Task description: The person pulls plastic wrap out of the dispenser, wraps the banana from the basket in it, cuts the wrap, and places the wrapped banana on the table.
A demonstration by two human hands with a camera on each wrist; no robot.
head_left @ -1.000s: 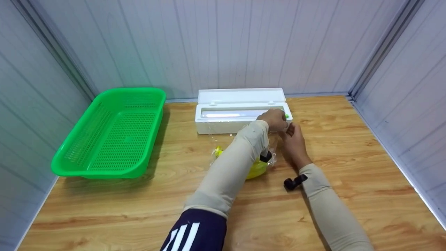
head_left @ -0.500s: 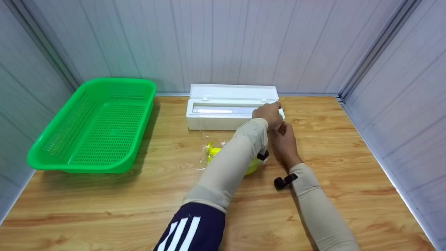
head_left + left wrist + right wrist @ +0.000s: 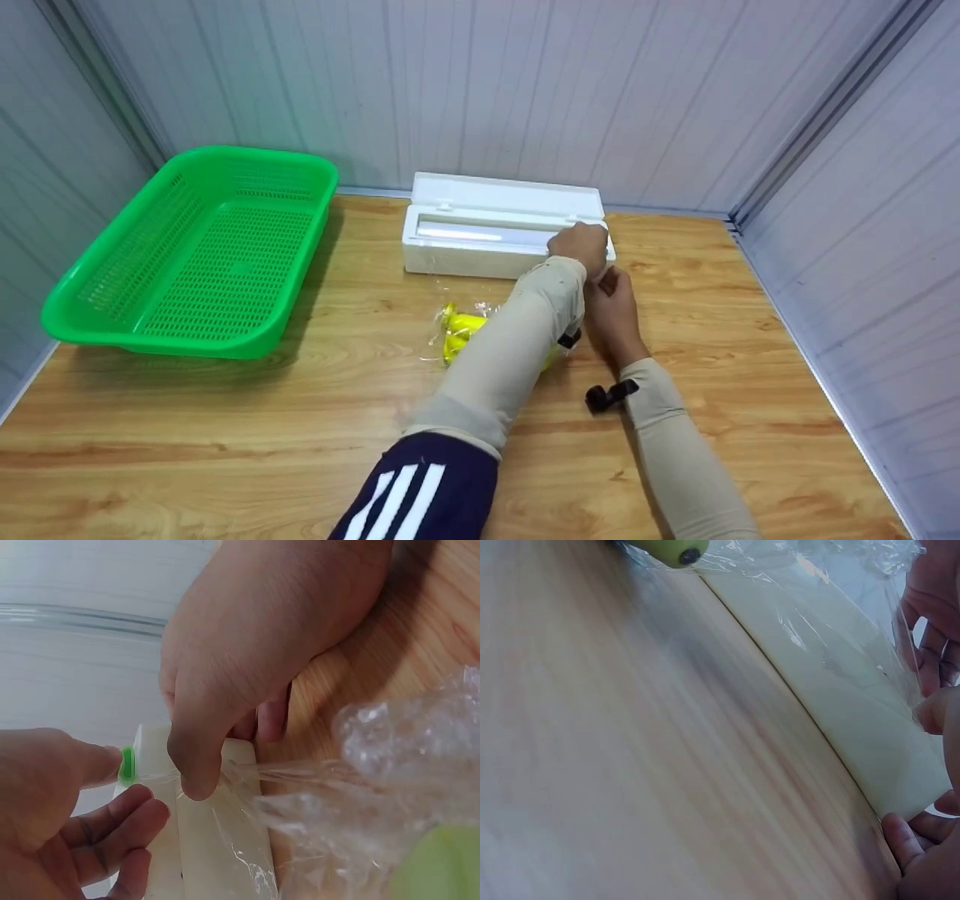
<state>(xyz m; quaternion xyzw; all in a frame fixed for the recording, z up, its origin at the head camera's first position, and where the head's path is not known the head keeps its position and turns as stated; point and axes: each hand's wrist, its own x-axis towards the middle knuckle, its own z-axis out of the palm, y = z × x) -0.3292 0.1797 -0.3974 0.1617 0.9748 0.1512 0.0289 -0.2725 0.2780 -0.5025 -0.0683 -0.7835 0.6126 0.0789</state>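
A white cling film dispenser box (image 3: 476,259) stands lid-up near the back wall, its film roll showing through the slot. My left hand (image 3: 581,246) is at the box's right end; in the left wrist view its thumb presses the green slider (image 3: 127,766), fingers curled below. My right hand (image 3: 616,311) is at the same end, its thumb pinching the cling film (image 3: 840,622) by the box edge, other fingers near the bottom corner. Film stretches from there towards yellow bananas (image 3: 461,330), loosely covered in film and partly hidden by my left forearm.
To the left stands a green plastic basket (image 3: 240,270) with slotted walls. White panel walls (image 3: 480,90) close in the wooden table (image 3: 225,442) at the back and sides. Black wrist cameras (image 3: 611,395) are strapped to both wrists.
The head view has shifted, and the box now lies slightly turned. Both hands stay at its right end; more of the bananas shows beside my left forearm.
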